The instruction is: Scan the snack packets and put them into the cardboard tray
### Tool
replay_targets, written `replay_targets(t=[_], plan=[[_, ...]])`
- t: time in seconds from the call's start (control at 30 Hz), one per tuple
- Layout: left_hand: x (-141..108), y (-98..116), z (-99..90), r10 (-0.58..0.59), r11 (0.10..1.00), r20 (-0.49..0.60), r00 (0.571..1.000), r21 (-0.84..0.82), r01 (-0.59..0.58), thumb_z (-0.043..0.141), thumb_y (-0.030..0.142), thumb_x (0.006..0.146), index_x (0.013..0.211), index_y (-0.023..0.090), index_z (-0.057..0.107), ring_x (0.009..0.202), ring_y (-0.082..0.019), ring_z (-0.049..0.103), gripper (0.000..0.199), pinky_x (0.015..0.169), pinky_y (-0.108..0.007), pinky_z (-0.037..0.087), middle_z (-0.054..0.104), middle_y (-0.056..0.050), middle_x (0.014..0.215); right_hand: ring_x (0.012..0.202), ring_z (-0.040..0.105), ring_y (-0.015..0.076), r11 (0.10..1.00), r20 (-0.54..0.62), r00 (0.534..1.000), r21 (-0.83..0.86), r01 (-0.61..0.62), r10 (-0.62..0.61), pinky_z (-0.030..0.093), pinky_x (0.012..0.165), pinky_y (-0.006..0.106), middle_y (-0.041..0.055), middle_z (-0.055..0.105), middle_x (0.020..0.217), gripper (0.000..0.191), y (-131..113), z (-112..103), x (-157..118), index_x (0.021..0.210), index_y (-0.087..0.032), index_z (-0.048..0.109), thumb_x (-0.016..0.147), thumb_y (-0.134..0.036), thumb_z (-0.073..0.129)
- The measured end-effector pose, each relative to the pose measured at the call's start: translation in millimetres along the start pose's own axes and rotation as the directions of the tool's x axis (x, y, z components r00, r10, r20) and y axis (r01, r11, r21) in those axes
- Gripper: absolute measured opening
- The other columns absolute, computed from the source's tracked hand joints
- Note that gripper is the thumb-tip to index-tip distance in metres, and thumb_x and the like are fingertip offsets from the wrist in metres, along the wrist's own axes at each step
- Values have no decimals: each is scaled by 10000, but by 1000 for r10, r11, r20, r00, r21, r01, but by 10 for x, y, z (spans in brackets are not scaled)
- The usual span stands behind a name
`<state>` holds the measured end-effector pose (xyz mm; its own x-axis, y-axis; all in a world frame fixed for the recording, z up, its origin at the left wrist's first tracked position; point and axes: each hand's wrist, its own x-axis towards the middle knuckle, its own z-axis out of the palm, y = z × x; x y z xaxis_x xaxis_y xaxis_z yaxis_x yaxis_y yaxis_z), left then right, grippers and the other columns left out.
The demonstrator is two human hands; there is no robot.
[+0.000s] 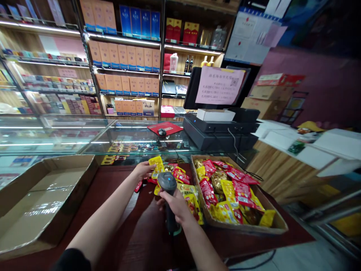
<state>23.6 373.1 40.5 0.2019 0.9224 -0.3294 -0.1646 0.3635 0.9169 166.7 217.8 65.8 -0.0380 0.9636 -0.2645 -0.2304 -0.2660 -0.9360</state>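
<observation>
My left hand [143,170] pinches the edge of a yellow snack packet [156,165], lifted over a small pile of red and yellow packets [181,175] on the dark red tabletop [132,222]. Wrapped round the handle of a black handheld scanner [167,182] is my right hand [175,204]. The scanner's head is close to the yellow packet, just below and right of it. On the right, a cardboard tray [203,210] holds several red, yellow and gold packets [242,192].
A cardboard tray [81,188] with nothing visible in it lies at the left. Behind the tabletop are a glass counter [96,145], a mouse [161,132] on a red mat [172,128], a monitor [193,90] and a black cash drawer [203,137]. Stocked shelves line the wall.
</observation>
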Motion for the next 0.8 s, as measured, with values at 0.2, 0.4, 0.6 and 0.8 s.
replay_targets(t=[0.2, 0.4, 0.6, 0.8], plan=[[79, 75, 49, 4, 1000, -2, 1000, 30, -4, 835, 226, 498, 833, 128, 662, 584, -121, 604, 390, 520, -228, 473, 680, -63, 778, 362, 443, 86, 994, -27, 999, -98, -42, 39, 334, 358, 184, -68, 452, 385, 141, 92, 64, -1, 654, -171, 512, 606, -273, 597], [117, 91, 52, 4, 1000, 16, 1000, 18, -4, 837, 223, 491, 838, 130, 667, 607, -139, 612, 397, 560, -260, 486, 682, -69, 780, 339, 411, 81, 993, 0, 1000, -119, -7, 7, 339, 355, 196, -59, 455, 374, 112, 94, 60, 15, 611, -171, 495, 629, -264, 556], [148, 86, 34, 11, 999, 35, 999, 47, -13, 842, 251, 485, 882, 127, 656, 651, -155, 626, 456, 546, -244, 474, 685, -93, 847, 322, 403, 78, 990, 2, 1000, -143, 5, -5, 334, 340, 191, -57, 450, 365, 91, 33, 83, -5, 599, -173, 484, 633, -246, 526], [144, 93, 32, 6, 998, 25, 1000, 66, -8, 839, 242, 489, 867, 127, 647, 634, -146, 620, 439, 544, -243, 477, 683, -85, 826, 310, 408, 81, 986, 18, 1000, -166, 16, -13, 341, 340, 196, -54, 458, 364, 97, 73, 89, 13, 602, -170, 492, 643, -254, 518]])
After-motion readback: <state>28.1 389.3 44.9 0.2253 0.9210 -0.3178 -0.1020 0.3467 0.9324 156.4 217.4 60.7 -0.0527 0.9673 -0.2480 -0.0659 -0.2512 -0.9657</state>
